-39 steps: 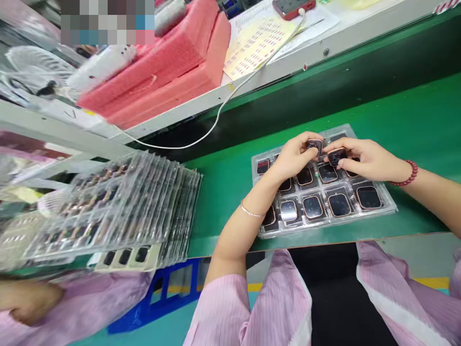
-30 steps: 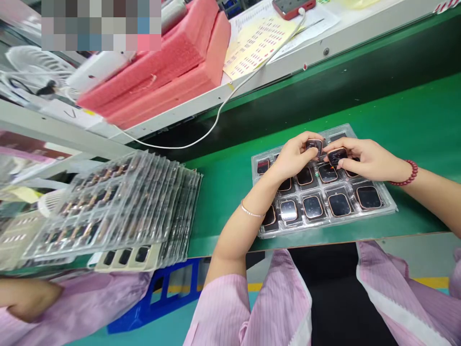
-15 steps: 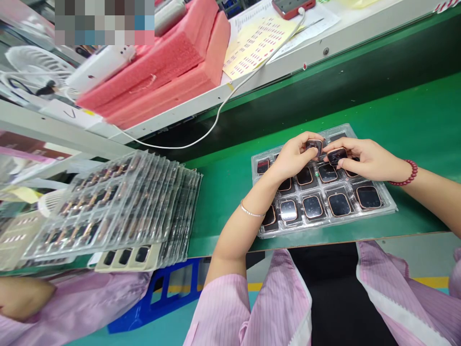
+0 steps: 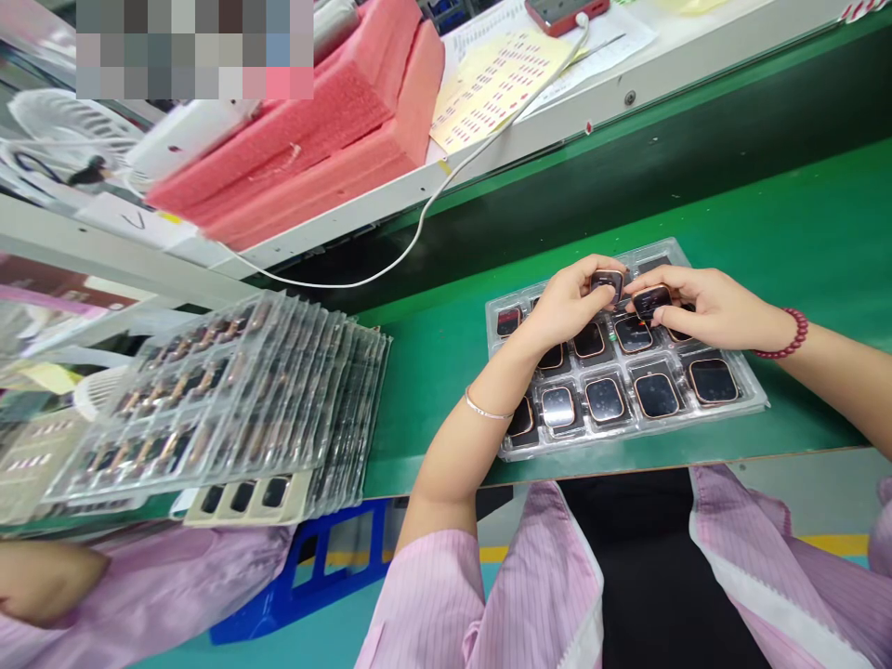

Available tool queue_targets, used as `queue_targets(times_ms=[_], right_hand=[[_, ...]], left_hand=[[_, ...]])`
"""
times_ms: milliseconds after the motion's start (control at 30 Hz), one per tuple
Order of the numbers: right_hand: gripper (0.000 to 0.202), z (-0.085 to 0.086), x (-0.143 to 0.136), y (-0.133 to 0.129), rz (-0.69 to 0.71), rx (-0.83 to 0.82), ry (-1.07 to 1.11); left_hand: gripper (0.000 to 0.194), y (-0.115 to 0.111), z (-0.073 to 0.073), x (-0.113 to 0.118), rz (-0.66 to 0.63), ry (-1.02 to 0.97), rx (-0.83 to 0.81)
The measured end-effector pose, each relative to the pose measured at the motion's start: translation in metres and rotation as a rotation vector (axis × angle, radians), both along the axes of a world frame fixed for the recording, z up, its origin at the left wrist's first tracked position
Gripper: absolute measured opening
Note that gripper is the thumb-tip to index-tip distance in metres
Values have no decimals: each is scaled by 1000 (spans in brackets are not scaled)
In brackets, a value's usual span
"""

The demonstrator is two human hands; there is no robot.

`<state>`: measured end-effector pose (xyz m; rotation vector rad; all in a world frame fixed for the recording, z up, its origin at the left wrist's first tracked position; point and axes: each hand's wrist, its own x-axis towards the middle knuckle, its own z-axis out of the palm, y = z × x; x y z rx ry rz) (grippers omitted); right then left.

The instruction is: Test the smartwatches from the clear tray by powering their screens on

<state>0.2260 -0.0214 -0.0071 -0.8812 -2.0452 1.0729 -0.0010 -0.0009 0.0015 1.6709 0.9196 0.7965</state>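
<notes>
My left hand (image 4: 572, 299) pinches a smartwatch body (image 4: 608, 284) with a dark square screen and a gold rim; no strap shows on it. A second watch body (image 4: 650, 302) of the same kind is between the thumb and fingers of my right hand (image 4: 703, 302). Both are held close together over a clear plastic tray (image 4: 756, 395). Rows of similar watch bodies sit in its pockets, among them one with a bright reflection (image 4: 558, 407). My hands and forearm cover part of the far rows.
Stacked clear trays (image 4: 279, 400) of watch parts stand on the left of the green table (image 4: 432, 400). A white cable (image 4: 418, 237) hangs from the shelf, which bears pink foam (image 4: 348, 111) and a yellow sheet (image 4: 494, 88). A co-worker's arm (image 4: 48, 576) shows at lower left.
Both hands keep their places with the watch bodies in them. A small red glint now shows on a watch in the tray just below my right hand.
</notes>
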Motion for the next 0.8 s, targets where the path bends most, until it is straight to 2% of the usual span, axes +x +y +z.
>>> queue_targets(times_ms=[800], right_hand=[[38,2,0,-1,2,-36,11]], left_hand=[[27,-1,1,0,-1,35,6]])
